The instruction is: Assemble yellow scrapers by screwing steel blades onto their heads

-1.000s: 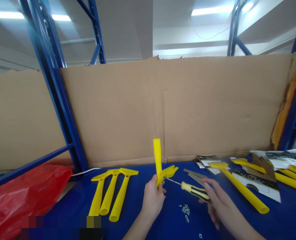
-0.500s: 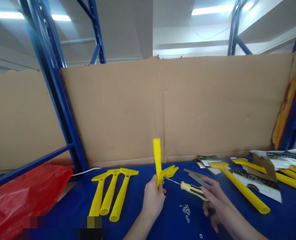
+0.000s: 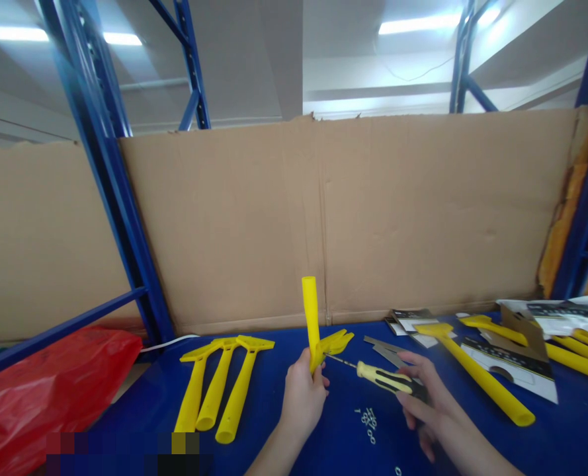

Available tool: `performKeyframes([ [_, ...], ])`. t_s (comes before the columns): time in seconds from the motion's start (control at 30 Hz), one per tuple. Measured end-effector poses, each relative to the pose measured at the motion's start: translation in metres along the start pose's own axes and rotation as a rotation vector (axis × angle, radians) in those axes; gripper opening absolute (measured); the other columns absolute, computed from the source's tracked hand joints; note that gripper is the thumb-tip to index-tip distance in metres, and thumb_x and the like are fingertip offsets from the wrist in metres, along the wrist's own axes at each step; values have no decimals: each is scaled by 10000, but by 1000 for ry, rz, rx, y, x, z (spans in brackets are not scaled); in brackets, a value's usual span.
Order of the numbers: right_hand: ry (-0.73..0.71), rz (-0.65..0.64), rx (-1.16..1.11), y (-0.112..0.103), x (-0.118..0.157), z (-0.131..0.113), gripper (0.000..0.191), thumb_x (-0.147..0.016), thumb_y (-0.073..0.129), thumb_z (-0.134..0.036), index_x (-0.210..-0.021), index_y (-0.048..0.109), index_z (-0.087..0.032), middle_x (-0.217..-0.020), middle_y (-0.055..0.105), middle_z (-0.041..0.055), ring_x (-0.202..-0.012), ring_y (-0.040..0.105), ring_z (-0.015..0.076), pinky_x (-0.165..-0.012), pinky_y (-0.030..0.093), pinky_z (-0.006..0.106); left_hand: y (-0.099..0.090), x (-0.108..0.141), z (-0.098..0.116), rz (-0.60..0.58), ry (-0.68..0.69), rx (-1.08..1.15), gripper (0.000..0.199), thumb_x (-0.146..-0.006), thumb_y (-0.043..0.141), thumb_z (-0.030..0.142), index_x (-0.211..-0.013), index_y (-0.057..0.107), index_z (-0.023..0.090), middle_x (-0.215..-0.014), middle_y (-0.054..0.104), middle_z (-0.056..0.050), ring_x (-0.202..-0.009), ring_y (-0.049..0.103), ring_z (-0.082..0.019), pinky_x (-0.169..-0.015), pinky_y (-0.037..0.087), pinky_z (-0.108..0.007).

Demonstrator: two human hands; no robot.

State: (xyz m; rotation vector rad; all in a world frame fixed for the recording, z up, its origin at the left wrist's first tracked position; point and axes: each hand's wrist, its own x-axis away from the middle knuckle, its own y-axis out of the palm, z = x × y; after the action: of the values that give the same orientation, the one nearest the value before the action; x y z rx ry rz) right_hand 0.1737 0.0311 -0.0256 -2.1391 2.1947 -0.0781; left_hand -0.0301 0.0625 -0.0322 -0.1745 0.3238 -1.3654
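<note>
My left hand point(image 3: 305, 390) is closed around the head end of a yellow scraper-like tool point(image 3: 311, 314), whose hollow handle points up. In my right hand point(image 3: 430, 400) is a screwdriver point(image 3: 385, 378) with a cream and black handle, its end between thumb and fingers. The screwdriver's tip meets the yellow tool's head beside my left fingers. Small nuts and screws point(image 3: 368, 420) lie on the blue table between my hands. Just beyond my right fingers are flat grey metal blades point(image 3: 385, 350).
Three similar yellow tools point(image 3: 239, 390) lie at the left, near a red plastic bag point(image 3: 55, 390). More yellow tools point(image 3: 487, 377) lie at the right among printed cards point(image 3: 516, 370). A cardboard wall point(image 3: 224, 225) stands behind the blue table point(image 3: 149, 410).
The screwdriver has turned in my right hand, and my thumb and fingers have shifted slightly on its handle. My left hand and the yellow tool keep almost the same place.
</note>
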Motion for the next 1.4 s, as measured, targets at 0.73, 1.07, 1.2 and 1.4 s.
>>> performKeyframes([
  [0.73, -41, 10, 64, -2, -1, -6, 519, -678, 549, -625, -1013, 391, -262, -791, 578, -28, -299, 401, 40, -241, 336, 193, 0, -2, -2, -31, 8, -70, 199, -831, 386, 59, -927, 541, 140, -835, 632, -67, -581, 609, -119, -500, 508, -216],
  [1.07, -43, -12, 46, -2, -1, 1, 613, -646, 620, -490, -1159, 330, -320, -980, 524, 2, -407, 479, 62, -247, 369, 184, 0, -2, -2, -27, 13, -41, 204, -806, 413, 32, -904, 553, 144, -818, 635, -56, -555, 598, -111, -487, 497, -208],
  [1.2, -33, 7, 127, -4, 0, -7, 539, -654, 590, -549, -1084, 414, -277, -969, 597, 20, -310, 393, 30, -254, 331, 206, -1, 0, 2, -17, 2, -27, 203, -814, 403, 37, -912, 548, 140, -860, 627, -66, -550, 591, -100, -493, 506, -208],
  [1.4, 4, 52, 168, -1, 4, -11, 593, -740, 419, -667, -1153, 424, -242, -734, 602, 2, -335, 451, 89, -263, 331, 204, -2, 0, 1, -62, 33, -49, 192, -828, 405, 66, -915, 558, 143, -852, 634, -62, -557, 594, -101, -491, 498, -198],
])
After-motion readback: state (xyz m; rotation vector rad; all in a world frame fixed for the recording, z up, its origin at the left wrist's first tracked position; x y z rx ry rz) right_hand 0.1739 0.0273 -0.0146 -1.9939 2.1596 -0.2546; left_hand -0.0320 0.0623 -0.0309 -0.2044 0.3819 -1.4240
